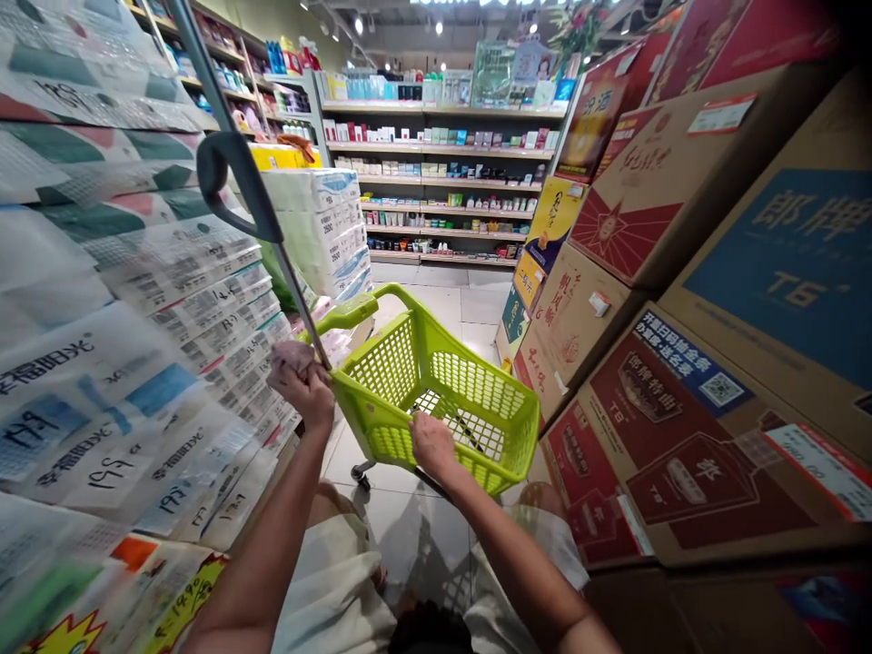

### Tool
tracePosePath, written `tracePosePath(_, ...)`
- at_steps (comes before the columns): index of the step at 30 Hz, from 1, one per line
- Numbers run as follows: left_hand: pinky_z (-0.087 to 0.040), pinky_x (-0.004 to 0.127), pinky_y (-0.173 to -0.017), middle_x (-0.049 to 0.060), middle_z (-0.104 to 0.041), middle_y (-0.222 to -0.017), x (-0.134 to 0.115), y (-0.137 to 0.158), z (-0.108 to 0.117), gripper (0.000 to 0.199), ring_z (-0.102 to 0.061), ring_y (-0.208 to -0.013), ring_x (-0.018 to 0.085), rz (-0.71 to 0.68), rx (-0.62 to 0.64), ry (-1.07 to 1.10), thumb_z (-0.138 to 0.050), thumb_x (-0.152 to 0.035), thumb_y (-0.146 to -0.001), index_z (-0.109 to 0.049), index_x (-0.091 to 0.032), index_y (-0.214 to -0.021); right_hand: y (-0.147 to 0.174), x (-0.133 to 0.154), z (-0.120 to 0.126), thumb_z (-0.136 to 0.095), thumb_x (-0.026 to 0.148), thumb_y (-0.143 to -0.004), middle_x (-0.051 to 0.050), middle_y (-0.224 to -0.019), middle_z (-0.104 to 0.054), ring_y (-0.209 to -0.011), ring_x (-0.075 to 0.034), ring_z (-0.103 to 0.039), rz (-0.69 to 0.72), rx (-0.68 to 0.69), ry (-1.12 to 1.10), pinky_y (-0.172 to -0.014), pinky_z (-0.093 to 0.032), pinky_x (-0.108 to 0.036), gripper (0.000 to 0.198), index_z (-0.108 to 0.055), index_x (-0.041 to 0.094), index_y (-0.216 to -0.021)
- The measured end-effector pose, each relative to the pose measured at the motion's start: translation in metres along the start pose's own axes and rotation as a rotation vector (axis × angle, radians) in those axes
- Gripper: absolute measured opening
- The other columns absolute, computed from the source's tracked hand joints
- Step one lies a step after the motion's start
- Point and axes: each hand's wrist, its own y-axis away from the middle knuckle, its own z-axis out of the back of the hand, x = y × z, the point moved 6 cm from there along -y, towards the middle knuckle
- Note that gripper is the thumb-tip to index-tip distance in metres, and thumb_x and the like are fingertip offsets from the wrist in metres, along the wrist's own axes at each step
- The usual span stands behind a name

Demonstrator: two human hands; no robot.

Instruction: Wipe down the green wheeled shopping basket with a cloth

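In front of my knees stands a lime-green wheeled shopping basket (477, 363), its side walls full of holes and its inside showing only the bare grid floor. My right hand (434, 443) is closed over the near rim. On the left, my left hand (306, 386) has its fingers wrapped round a crumpled pinkish-grey cloth (290, 361), which presses against the lower end of the metal pull rod. That rod rises to a dark grey loop handle (235, 186). Beside the rod a green carry handle (347, 315) sticks up from the basket.
Stacked tissue packs (129, 436) line the left side closely. Cardboard drink cartons (681, 436) are piled high on the right. Shelves of small boxed goods (442, 141) close off the far end, beyond the tiled floor (470, 304). A caster (361, 477) shows under the basket.
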Motion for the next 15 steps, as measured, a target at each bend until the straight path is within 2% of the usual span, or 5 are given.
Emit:
tracePosePath(2,-0.046,0.053,-0.110,0.015,-0.049,-0.122,0.006,0.012,-0.003,0.029,-0.055,-0.120,0.032,0.035,-0.020,-0.018,-0.057,-0.034,-0.092,-0.059,-0.015,-0.114,0.001,0.017,-0.006,-0.037,0.023,-0.107,-0.015,-0.124,-0.068,-0.113,-0.022,-0.063,0.068,0.068,-0.086,-0.093,-0.045,-0.030,0.032,-0.057,0.013,-0.130)
tracePosePath(6,-0.041,0.053,-0.117,0.014,-0.051,-0.118,0.017,0.023,-0.015,0.032,-0.052,-0.123,0.033,-0.001,0.068,-0.045,-0.062,-0.034,-0.087,-0.062,-0.017,-0.114,-0.018,0.025,0.010,-0.049,0.044,-0.104,-0.014,-0.141,-0.060,-0.125,-0.026,-0.059,0.260,0.206,-0.204,-0.106,-0.048,-0.037,0.049,-0.049,0.017,-0.145)
tracePosePath(11,-0.041,0.052,-0.117,0.013,-0.051,-0.115,0.035,0.008,-0.026,0.032,-0.054,-0.118,0.032,-0.045,0.125,-0.082,-0.063,-0.032,-0.085,-0.065,-0.017,-0.113,-0.103,-0.041,0.081,-0.051,0.040,-0.102,-0.018,-0.159,-0.042,-0.149,-0.031,-0.037,-0.077,-0.147,-0.051,-0.124,-0.032,-0.045,0.064,-0.033,0.014,-0.158)
tracePosePath(13,-0.042,0.052,-0.116,0.013,-0.050,-0.114,0.043,0.001,-0.029,0.030,-0.055,-0.115,0.032,-0.041,0.145,-0.105,-0.062,-0.033,-0.086,-0.065,-0.017,-0.111,-0.132,-0.063,0.078,-0.058,0.040,-0.100,-0.020,-0.155,-0.047,-0.146,-0.032,-0.043,-0.184,-0.063,-0.050,-0.118,-0.040,-0.042,0.074,-0.026,0.014,-0.161)
tracePosePath(15,-0.044,0.052,-0.115,0.013,-0.050,-0.114,0.050,-0.005,-0.031,0.029,-0.055,-0.115,0.032,-0.040,0.163,-0.121,-0.061,-0.033,-0.086,-0.065,-0.017,-0.111,-0.147,-0.076,0.060,-0.057,0.028,-0.099,-0.019,-0.139,-0.062,-0.126,-0.028,-0.061,-0.254,0.059,-0.078,-0.100,-0.051,-0.035,0.077,-0.018,0.013,-0.164)
